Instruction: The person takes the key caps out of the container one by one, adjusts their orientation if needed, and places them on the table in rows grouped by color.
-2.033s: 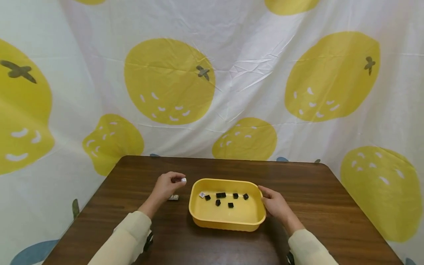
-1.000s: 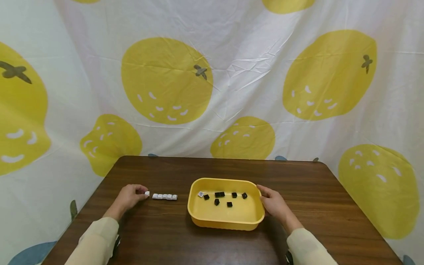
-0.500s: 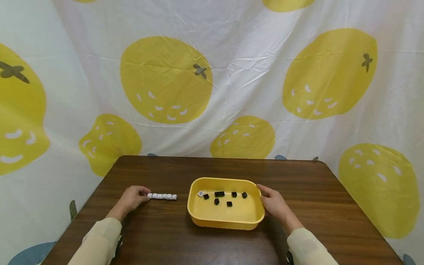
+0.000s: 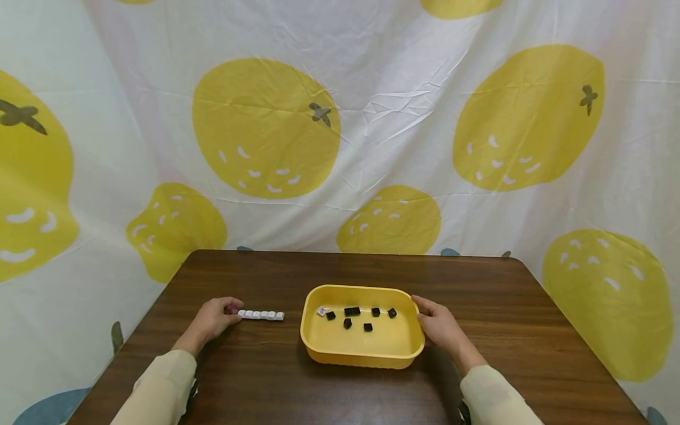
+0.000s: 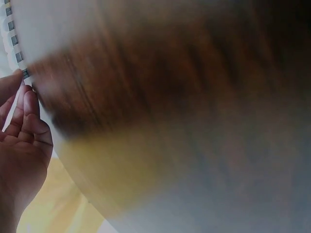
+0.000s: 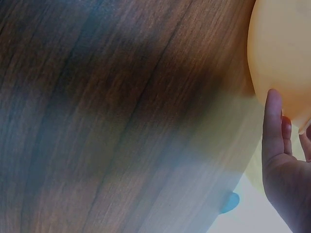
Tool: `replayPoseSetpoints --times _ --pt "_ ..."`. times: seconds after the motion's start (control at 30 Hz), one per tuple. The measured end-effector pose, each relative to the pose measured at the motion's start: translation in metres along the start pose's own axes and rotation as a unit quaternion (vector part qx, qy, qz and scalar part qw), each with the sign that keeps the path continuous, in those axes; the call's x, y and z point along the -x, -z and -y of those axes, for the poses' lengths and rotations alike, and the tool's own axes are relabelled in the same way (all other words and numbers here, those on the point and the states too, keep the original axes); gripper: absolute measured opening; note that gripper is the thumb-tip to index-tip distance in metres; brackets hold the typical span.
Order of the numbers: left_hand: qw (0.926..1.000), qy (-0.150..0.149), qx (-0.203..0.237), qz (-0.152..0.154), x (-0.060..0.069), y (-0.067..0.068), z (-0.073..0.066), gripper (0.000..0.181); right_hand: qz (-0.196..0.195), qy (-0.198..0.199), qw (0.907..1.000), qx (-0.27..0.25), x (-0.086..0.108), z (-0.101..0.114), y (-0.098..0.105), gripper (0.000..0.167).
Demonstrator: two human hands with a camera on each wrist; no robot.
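A short row of white keycaps [image 4: 264, 316] lies on the table left of the yellow tray [image 4: 361, 348]. At the row's left end my left hand [image 4: 212, 316] pinches the last white keycap [image 4: 241, 314] between thumb and fingertips. In the left wrist view, the keycap [image 5: 25, 73] shows as a small dark-edged bit at the fingertips. My right hand [image 4: 443, 327] holds the tray at its right rim. The right wrist view has one finger [image 6: 273, 121] lying along the tray's outer wall. Inside the tray are several black keycaps [image 4: 376, 311] and one white keycap [image 4: 321, 311].
Both hands work over a dark brown wooden table [image 4: 255, 378]. Behind it hangs a white cloth [image 4: 382, 141] printed with yellow lemons, reaching down to the table's far edge.
My left hand has carried a white keycap from beside the tray leftward and down to the row's left end, closing the gap there. Over the last half second little moves. The right hand stays at the tray.
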State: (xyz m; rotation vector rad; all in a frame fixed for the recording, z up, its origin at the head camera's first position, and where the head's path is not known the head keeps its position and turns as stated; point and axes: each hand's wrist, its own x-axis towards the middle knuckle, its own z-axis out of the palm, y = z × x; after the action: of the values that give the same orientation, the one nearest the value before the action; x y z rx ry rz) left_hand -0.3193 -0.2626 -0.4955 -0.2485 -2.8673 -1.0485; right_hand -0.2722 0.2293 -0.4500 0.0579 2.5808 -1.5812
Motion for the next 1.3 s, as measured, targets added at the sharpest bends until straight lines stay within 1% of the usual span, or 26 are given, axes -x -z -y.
replayPoseSetpoints --times 0.27,0.33,0.43,0.53,0.63,0.8,0.87,0.93,1.0,1.1,1.3 --pt "0.9998 0.018 -0.003 -0.006 0.003 0.001 -0.004 0.024 0.001 0.005 1.0 0.002 0.001 0.001 0.0 0.048" --pt "0.9998 0.014 -0.004 -0.014 0.002 0.002 -0.007 0.025 0.0 0.005 1.0 0.002 0.0 0.001 0.0 0.048" --pt "0.9995 0.003 0.0 -0.031 -0.001 0.003 -0.016 0.026 0.002 0.003 1.0 0.003 0.0 0.001 0.0 0.048" --pt "0.9992 -0.01 0.005 -0.038 -0.007 0.001 -0.029 0.027 0.001 -0.005 1.0 0.003 0.0 0.001 0.0 0.049" --pt "0.9989 -0.029 0.011 -0.036 -0.014 -0.003 -0.045 0.028 0.001 -0.012 0.9999 0.002 0.0 0.001 0.0 0.049" --pt "0.9967 -0.068 0.033 -0.027 -0.024 -0.017 -0.077 0.028 0.004 -0.01 0.9999 0.004 -0.002 0.0 0.0 0.05" --pt "0.995 -0.089 0.039 -0.02 -0.028 -0.023 -0.091 0.028 0.003 -0.01 0.9999 0.003 -0.002 0.0 0.0 0.05" --pt "0.9939 -0.101 0.044 -0.008 -0.031 -0.029 -0.103 0.028 0.0 -0.011 0.9999 0.001 -0.001 0.0 -0.001 0.05" --pt "0.9934 -0.106 0.043 0.004 -0.033 -0.036 -0.113 0.026 -0.001 -0.009 1.0 0.002 -0.001 0.0 -0.001 0.05" --pt "0.9939 -0.101 0.04 0.022 -0.036 -0.046 -0.125 0.024 -0.002 -0.004 1.0 0.001 -0.001 0.0 -0.001 0.049" --pt "0.9923 -0.109 0.03 0.05 -0.039 -0.065 -0.139 0.02 -0.001 0.004 1.0 0.0 -0.002 -0.001 -0.001 0.049"
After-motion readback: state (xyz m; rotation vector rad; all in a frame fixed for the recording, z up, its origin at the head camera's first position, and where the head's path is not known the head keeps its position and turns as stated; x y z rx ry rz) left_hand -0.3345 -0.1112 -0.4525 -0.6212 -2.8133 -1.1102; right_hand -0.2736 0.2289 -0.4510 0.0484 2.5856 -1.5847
